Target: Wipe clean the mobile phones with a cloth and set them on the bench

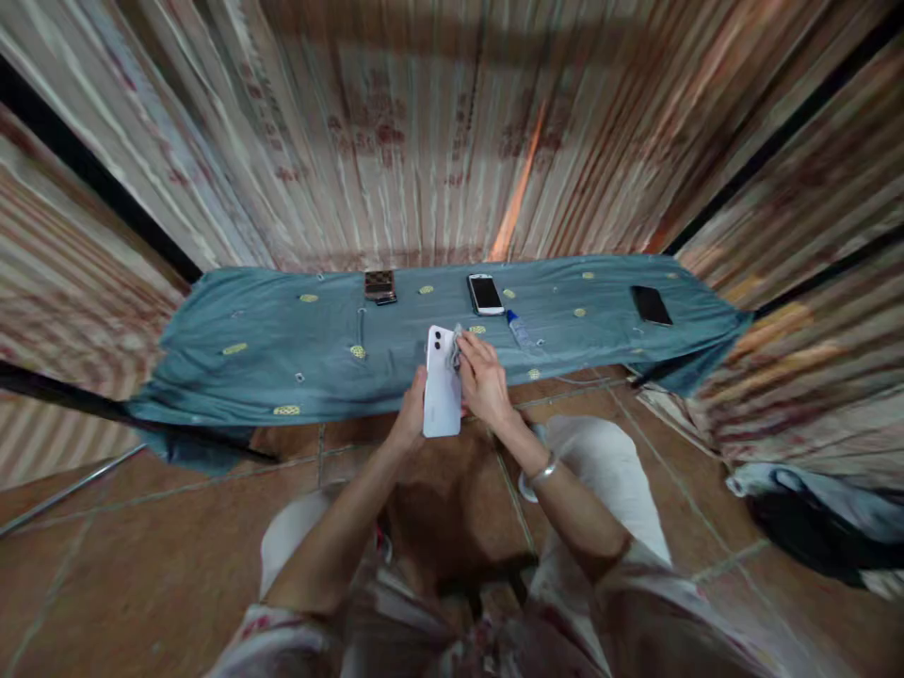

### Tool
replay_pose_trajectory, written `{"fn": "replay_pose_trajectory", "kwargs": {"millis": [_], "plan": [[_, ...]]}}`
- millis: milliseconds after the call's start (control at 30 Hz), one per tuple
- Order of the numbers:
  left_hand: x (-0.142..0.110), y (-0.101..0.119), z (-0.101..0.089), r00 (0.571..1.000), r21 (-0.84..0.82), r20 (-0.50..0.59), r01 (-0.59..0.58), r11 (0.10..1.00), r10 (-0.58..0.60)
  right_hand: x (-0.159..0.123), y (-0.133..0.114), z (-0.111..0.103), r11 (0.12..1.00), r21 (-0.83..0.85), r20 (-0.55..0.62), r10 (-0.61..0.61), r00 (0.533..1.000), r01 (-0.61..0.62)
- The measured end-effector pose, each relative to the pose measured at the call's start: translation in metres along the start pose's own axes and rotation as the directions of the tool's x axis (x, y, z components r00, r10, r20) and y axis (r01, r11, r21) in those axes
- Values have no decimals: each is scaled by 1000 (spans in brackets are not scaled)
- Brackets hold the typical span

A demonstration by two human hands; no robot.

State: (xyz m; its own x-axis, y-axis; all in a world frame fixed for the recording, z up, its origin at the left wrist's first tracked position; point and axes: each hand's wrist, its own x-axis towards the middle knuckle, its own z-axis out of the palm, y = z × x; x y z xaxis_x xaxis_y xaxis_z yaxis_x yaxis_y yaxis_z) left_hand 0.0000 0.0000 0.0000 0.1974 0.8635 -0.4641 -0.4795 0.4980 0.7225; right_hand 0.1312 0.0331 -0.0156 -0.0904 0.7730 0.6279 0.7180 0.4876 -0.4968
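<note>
A white smartphone [442,391] is held up in front of me, its back and camera lenses facing me. My left hand [411,411] grips it along the left edge. My right hand [484,375] pinches a small crumpled grey cloth [455,348] against the upper right part of the phone's back. The fingers of my left hand are partly hidden behind the phone. Just beyond my right hand, a small clear bottle with a blue cap [518,330] lies on the blue-green cloth-covered bench [325,367].
On the bench lie a white phone with a dark screen [486,294], a black phone [651,305] at the right, and a brown checkered wallet-like item [379,285]. Striped curtains [424,169] hang behind. Dark poles [99,179] slant at both sides. A dark bag-like bundle [812,527] sits on the tiled floor.
</note>
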Motion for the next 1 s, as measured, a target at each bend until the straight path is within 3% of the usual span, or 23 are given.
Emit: {"fn": "replay_pose_trajectory", "kwargs": {"millis": [233, 333, 567, 767, 867, 1000], "plan": [[7, -10, -7, 999, 182, 34, -6, 983, -1, 18, -8, -5, 989, 77, 64, -135, 989, 130], [7, -9, -8, 998, 188, 65, 7, 982, -20, 21, -4, -5, 990, 88, 82, -120, 989, 113], [3, -5, -6, 990, 14, 143, -3, 1000, 1, 13, 8, -3, 974, 183, 42, 131, 990, -137], [-2, 2, 1, 994, -134, 94, 64, 989, -52, 9, -3, 5, 839, 315, 51, 452, 891, -444], [-2, 6, 3, 999, -215, 43, 1, 977, 8, 5, -12, 8, 819, 317, 83, 478, 875, -478], [2, 7, 3, 995, -289, -23, -103, 952, 101, 0, -21, 12, 844, 306, 83, 437, 896, -440]]}}
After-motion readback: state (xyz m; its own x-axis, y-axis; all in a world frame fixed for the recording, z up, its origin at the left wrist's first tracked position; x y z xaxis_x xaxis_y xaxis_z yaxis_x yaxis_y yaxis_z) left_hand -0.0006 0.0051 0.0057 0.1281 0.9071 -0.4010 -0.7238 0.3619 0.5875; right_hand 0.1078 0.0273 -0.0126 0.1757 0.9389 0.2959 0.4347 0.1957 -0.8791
